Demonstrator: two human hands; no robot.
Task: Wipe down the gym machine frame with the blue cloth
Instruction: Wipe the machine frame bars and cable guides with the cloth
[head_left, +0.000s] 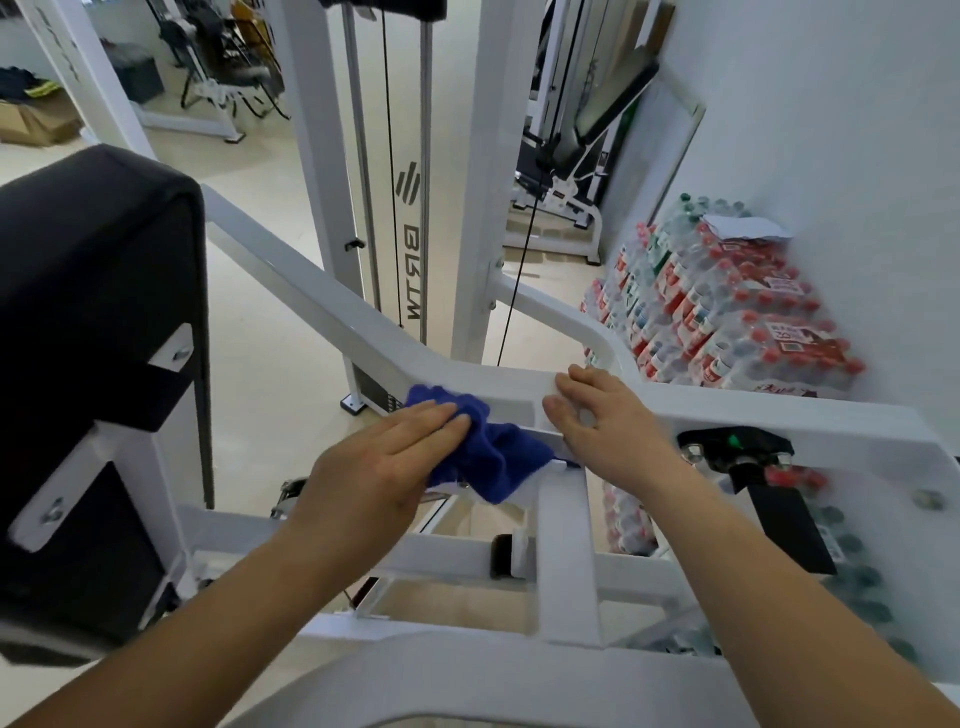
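Note:
The white gym machine frame (332, 306) runs as a bent beam from the upper left down to the centre, then off to the right. A crumpled blue cloth (493, 452) lies against the beam's near side at the bend. My left hand (384, 467) presses flat on the cloth with straight fingers. My right hand (597, 410) rests on the frame just right of the cloth, fingers slightly bent over the beam's edge and holding nothing.
A black padded backrest (98, 322) stands at the left. Packs of red-capped water bottles (727, 306) are stacked against the white wall at the right. A black knob and lever (748, 457) sits on the frame's right plate. Upright posts and a cable (514, 280) rise behind.

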